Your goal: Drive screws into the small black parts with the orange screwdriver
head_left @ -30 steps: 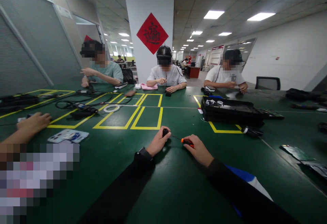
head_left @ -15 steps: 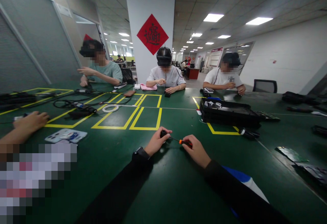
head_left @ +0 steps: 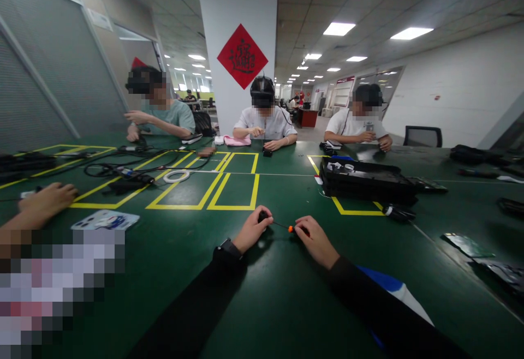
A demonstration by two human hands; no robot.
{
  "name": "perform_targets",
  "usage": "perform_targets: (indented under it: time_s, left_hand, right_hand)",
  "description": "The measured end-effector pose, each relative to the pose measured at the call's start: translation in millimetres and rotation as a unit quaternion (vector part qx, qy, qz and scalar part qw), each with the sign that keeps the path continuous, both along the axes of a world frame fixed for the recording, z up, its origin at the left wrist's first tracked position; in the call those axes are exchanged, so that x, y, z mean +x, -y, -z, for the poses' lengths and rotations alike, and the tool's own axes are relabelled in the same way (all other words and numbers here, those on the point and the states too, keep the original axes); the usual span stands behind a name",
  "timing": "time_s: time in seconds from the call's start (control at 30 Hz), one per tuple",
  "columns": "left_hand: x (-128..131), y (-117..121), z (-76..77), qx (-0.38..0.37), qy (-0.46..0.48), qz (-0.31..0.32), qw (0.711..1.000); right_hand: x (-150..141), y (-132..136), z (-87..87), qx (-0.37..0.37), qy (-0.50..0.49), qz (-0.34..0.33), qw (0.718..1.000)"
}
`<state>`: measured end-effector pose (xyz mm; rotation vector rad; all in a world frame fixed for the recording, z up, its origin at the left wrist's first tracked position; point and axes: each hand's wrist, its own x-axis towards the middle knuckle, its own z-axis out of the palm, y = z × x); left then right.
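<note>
My left hand [head_left: 252,230] is closed around a small black part [head_left: 262,216] whose kind I cannot make out. In my right hand [head_left: 316,240] is a screwdriver [head_left: 291,229] with an orange-and-black handle, gripped between thumb and fingers. Its thin shaft points left, and the tip reaches the black part; whether it sits in a screw is too small to tell. Both hands are just above the green table [head_left: 282,304], in front of my body.
A black tray [head_left: 364,181] with small white pieces lies ahead right, near a dark cylindrical object [head_left: 399,213]. Circuit boards [head_left: 466,245] lie farther right. A phone [head_left: 105,220], cables and a co-worker's hand [head_left: 49,199] are left. Three people sit opposite. A blue-and-white cloth [head_left: 388,285] lies beside my right forearm.
My right hand's fingers have shifted slightly on the screwdriver handle. My left hand stays nearly in place around the black part. The view has moved a little.
</note>
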<state>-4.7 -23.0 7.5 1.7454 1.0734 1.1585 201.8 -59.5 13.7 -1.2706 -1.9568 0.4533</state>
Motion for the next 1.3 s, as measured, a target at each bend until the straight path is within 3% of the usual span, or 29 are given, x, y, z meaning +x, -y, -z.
perform_targets:
  time_s: [0.3, 0.53, 0.8, 1.1, 1.3]
  left_hand:
    - [0, 1, -2.1, -0.002, 0.007, -0.009, 1.000]
    - [0, 0, 1.6, -0.013, 0.030, 0.008, 0.999]
    - [6, -18, -0.5, -0.006, 0.026, -0.037, 0.999]
    - [8, -24, -0.8, 0.002, 0.037, -0.017, 0.999]
    - [4, -18, -0.3, -0.063, 0.129, 0.008, 0.990]
  right_hand:
    - [-1, 3, -0.6, -0.027, -0.008, 0.016, 0.999]
    - [1, 0, -0.7, 0.006, 0.015, 0.012, 1.000]
    - [-1, 3, 0.5, -0.010, -0.001, 0.016, 1.000]
    - [-3, 5, -0.6, -0.027, -0.019, -0.003, 0.999]
    - [-5, 8, -7.0, -0.030, -0.061, -0.014, 0.998]
